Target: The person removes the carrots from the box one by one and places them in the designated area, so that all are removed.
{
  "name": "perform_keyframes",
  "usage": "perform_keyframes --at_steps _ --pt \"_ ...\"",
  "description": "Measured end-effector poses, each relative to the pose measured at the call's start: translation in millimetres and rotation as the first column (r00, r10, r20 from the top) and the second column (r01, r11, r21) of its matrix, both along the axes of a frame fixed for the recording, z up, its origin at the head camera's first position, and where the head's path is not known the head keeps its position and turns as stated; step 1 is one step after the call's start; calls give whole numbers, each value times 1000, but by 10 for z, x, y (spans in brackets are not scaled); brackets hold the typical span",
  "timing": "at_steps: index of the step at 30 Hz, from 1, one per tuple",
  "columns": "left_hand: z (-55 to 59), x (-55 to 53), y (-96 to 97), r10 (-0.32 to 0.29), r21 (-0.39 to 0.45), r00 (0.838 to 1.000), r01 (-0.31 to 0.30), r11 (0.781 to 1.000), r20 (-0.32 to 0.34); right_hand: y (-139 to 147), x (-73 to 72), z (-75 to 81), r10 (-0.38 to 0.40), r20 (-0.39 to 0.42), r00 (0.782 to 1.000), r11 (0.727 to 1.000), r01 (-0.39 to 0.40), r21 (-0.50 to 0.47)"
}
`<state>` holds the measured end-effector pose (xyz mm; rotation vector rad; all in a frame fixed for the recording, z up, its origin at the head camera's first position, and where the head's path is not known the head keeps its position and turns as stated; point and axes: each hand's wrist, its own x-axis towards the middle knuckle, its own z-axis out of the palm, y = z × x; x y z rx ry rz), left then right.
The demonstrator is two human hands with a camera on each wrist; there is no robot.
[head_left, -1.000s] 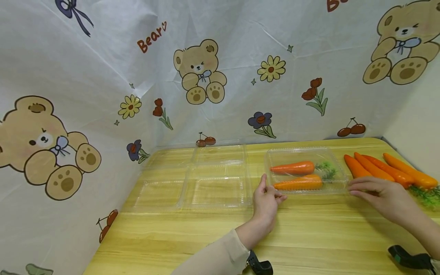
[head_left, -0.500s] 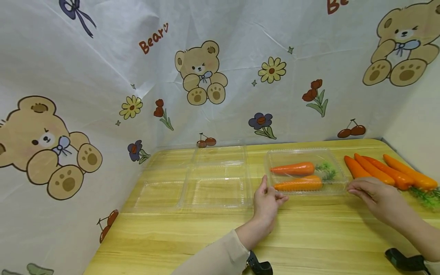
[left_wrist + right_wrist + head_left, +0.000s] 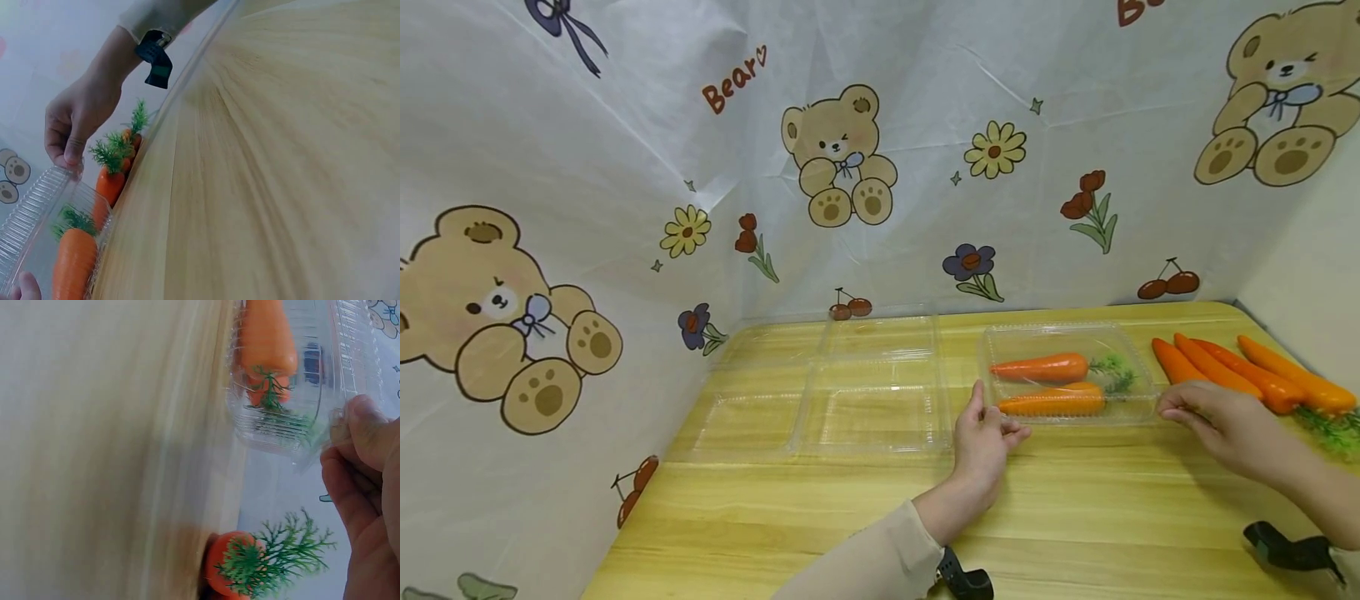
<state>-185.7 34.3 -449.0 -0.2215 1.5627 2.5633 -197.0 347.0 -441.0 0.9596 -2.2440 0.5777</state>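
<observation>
A clear plastic clamshell box [image 3: 1052,340] with its lid down sits on the table, holding two carrots, a front carrot [image 3: 1052,400] and a back carrot [image 3: 1045,367], with green tops toward the right. My right hand [image 3: 1232,425] pinches the tab at its front right corner between thumb and fingers; the right wrist view shows the thumb [image 3: 365,415] pressed on that tab. At the front left corner, my left hand [image 3: 981,454] holds the box with thumb and fingers on either side of the corner. Only fingertips of that hand [image 3: 28,289] show in the left wrist view.
Several loose carrots [image 3: 1247,371] with green tops lie right of the box, beside the right hand. Several clear plastic boxes [image 3: 876,408] stand on the left of the wooden table [image 3: 850,508]. A bear-print sheet [image 3: 880,258] hangs behind.
The right hand has shifted slightly left and its fingers have closed onto the box's front right corner. The left hand and the carrots stay where they were.
</observation>
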Motion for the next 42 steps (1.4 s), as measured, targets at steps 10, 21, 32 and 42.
perform_keyframes --at_steps 10,21,32,42 --pt "2 3 4 5 1 1000 -5 1000 0 42 -7 59 -15 76 997 999 11 52" --pt "-28 0 4 1 5 1000 -1 1000 -17 83 -34 101 -51 190 981 997 37 72" --pt "-18 6 -2 5 23 1000 -5 1000 -10 82 -16 151 -38 207 978 996 21 86" --pt "-17 -4 -5 9 28 1000 -9 1000 -9 66 36 276 -78 93 993 990 66 125"
